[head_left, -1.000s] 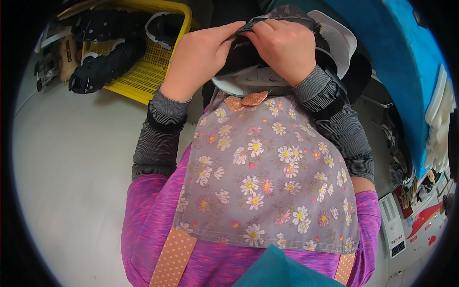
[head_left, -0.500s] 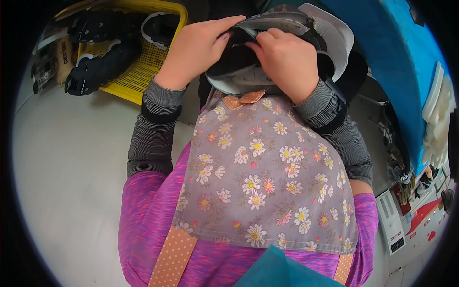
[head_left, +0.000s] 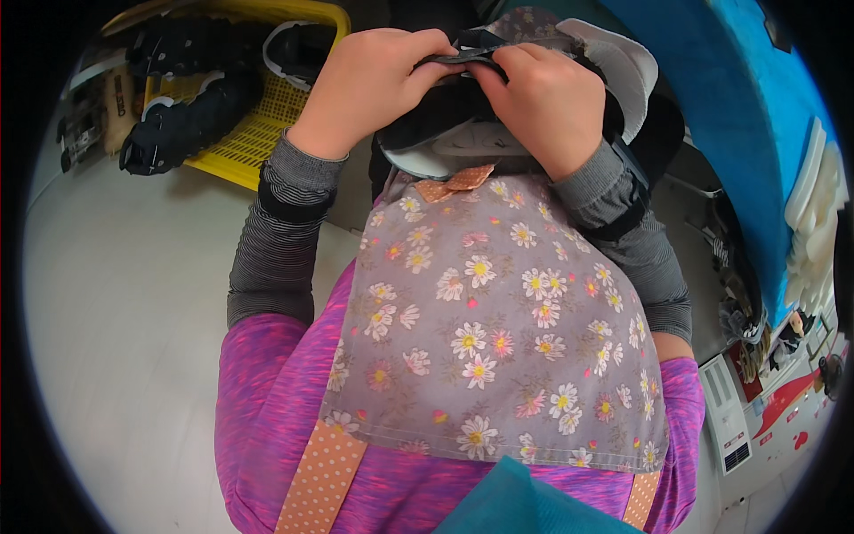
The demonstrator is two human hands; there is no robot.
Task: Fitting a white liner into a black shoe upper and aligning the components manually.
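Here, the left hand (head_left: 375, 78) pinches a dark strip (head_left: 464, 58); the right hand (head_left: 547, 102) pinches it just alongside.

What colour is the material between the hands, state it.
The material is dark grey to black, clearest in head view.

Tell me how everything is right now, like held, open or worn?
Left hand: pinching dark material.
Right hand: pinching it too.
Dark material: held between both hands.
Yellow basket: open-topped, black shoe-like items inside.
Flowered apron: worn.
Grey sleeves: worn on both forearms.
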